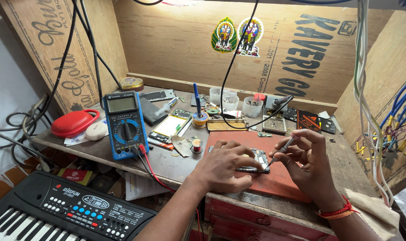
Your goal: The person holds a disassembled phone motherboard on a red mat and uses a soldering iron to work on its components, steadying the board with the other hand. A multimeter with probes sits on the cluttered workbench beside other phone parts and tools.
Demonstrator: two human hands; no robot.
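Observation:
An opened phone [259,159] with its circuit board exposed lies on a red mat [279,178] on the workbench. My left hand [225,166] presses down on the phone's left side and holds it flat. My right hand [308,158] grips a thin screwdriver [281,151] like a pen, its tip touching the phone's right edge. A red thread band circles my right wrist.
A blue multimeter [125,125] with red and black leads stands at left, beside a red case [73,122]. Small plastic cups [252,107], a solder spool [200,118], phone parts and a soldering iron crowd the back. A black keyboard [60,214] sits below left. Wires [368,111] hang at right.

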